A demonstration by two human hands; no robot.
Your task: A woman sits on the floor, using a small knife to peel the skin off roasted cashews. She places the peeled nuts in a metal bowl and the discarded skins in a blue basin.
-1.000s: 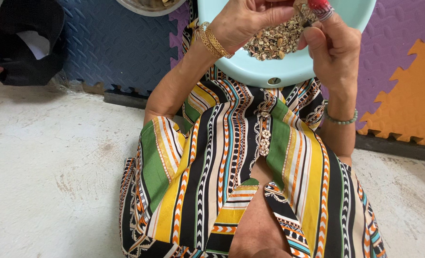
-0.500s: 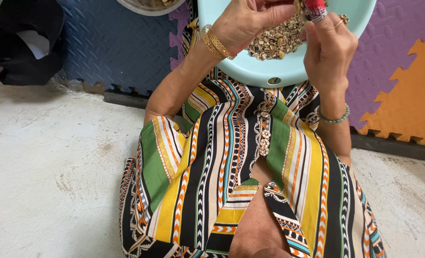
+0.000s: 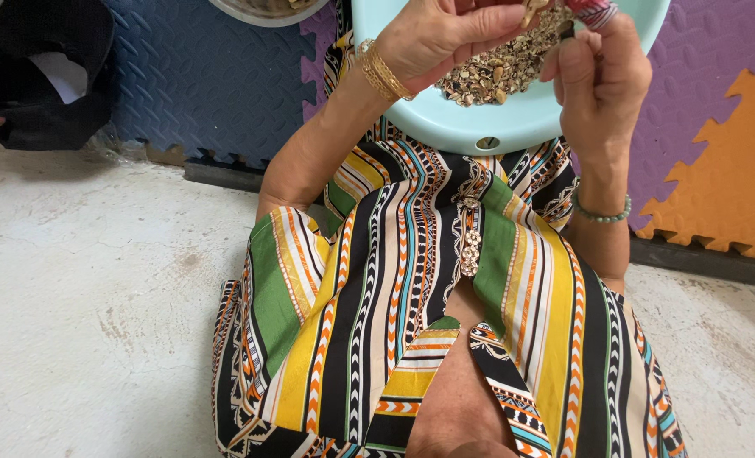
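Two hands (image 3: 445, 34) (image 3: 598, 76) over one pale-blue bowl (image 3: 496, 127), perhaps of husks (image 3: 500, 72).

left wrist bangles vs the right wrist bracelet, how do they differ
The gold bangles are shiny metal bands, stacked several together on the left wrist; the green bead bracelet is a single strand of small round beads on the right wrist. The bangles sit beside the light blue bowl; the bracelet sits below it. Both circle a raised wrist.
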